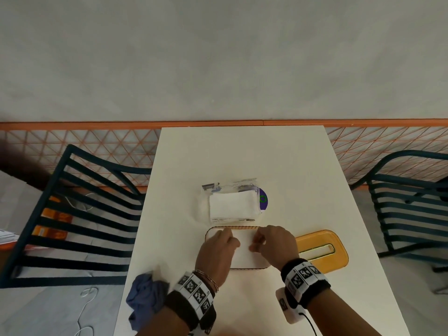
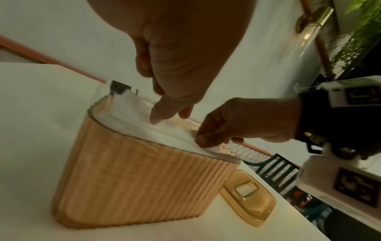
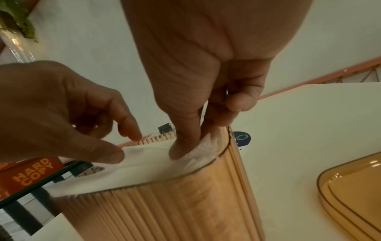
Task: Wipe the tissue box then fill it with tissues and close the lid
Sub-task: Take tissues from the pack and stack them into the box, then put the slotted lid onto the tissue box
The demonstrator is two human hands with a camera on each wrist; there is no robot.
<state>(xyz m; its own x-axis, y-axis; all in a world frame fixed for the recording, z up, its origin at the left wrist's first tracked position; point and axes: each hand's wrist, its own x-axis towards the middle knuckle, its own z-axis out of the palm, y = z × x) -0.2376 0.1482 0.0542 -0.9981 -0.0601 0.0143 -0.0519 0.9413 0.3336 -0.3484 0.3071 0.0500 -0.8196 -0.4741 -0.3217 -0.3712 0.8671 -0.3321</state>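
both wrists wear black bands with white squares of black-and-white coded markers. orange packaging seen in the right wrist view reads "hard copy" [image 3: 31, 175] in yellow capitals. print on the plastic tissue packet [image 1: 231, 202] is too small to read, and a purple disc with a green ring logo [image 1: 263, 198] peeks out from under it.

left hand [image 1: 219, 248] – fingers straight and loose, thumb and forefinger tips pressing on the white tissues [image 2: 136, 117] in the ribbed amber tissue box [image 2: 132, 182], gripping nothing. right hand [image 1: 272, 243] pinches the tissues' edge between thumb and forefinger at the box's right end.

box stands on the white tabletop [image 1: 242, 151], near edge centre – its amber slotted lid [image 1: 322, 251] lies just to its right, off. crumpled blue cloth [image 1: 145, 298] lies at the left edge.
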